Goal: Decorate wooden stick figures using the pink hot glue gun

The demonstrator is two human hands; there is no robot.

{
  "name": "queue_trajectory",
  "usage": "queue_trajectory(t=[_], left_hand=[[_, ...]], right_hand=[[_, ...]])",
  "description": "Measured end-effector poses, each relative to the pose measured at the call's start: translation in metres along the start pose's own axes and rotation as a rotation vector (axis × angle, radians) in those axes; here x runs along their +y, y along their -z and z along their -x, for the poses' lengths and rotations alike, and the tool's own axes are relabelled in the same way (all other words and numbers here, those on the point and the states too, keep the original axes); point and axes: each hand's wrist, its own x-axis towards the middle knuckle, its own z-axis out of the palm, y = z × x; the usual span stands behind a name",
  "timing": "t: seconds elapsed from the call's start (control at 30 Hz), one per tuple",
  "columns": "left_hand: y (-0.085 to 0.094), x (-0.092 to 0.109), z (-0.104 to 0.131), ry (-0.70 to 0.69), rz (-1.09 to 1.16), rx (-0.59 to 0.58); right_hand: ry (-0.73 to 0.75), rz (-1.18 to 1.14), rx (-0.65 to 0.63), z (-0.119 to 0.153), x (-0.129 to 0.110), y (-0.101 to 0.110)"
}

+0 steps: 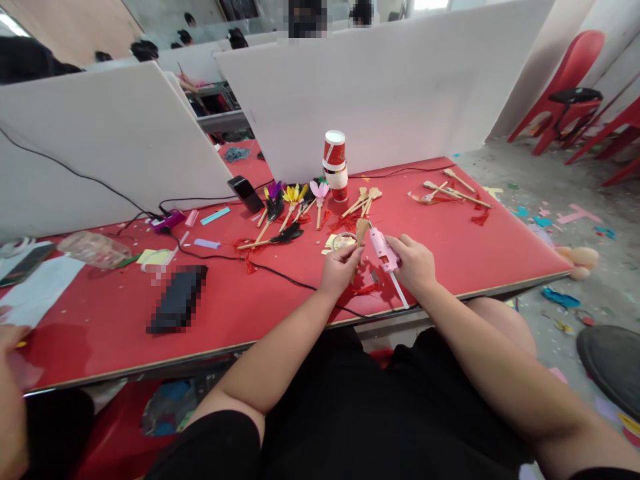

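Observation:
My left hand (341, 269) is closed on a small wooden stick (362, 230) with a wide, light-brown top, held upright over the red table (280, 293). Close on its right, my right hand (413, 264) grips a pink glue gun (383, 250), whose nozzle points at the stick's top. A white glue stick (399, 289) juts from the gun's rear toward the table's front edge. Behind my hands lie more wooden sticks (371, 196) with red tassels. A roll of tape (345, 241) is just beyond my left fingers.
Stacked red-and-white cups (335, 160) stand near the white partition (385, 93). Flower-topped sticks (294, 194) and a dark phone (245, 194) lie left of them, more sticks (457, 191) at right. A black cable (285, 275) crosses the table. Another person's hand (11, 337) is at far left.

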Motion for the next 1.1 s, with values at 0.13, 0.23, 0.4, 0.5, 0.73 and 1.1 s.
queue_trajectory(t=[0.13, 0.23, 0.4, 0.5, 0.73, 1.1], left_hand=[[0.001, 0.002, 0.0, -0.022, -0.025, 0.002], [0.002, 0.004, 0.001, -0.045, -0.044, 0.01], [0.003, 0.009, 0.002, -0.071, -0.076, 0.024], [0.002, 0.009, 0.002, -0.091, -0.089, 0.057], [0.002, 0.007, -0.001, -0.105, -0.083, 0.09], [-0.001, 0.009, -0.001, -0.01, 0.035, 0.073]], right_hand=[[0.012, 0.014, -0.004, 0.0, 0.002, -0.001], [0.02, 0.023, -0.006, -0.001, 0.001, 0.001], [0.023, 0.03, -0.038, -0.002, -0.003, 0.005], [0.029, 0.015, -0.032, -0.002, -0.004, 0.003], [0.008, -0.144, 0.003, 0.003, -0.01, -0.004], [-0.466, -0.903, 0.052, 0.004, 0.008, 0.01]])
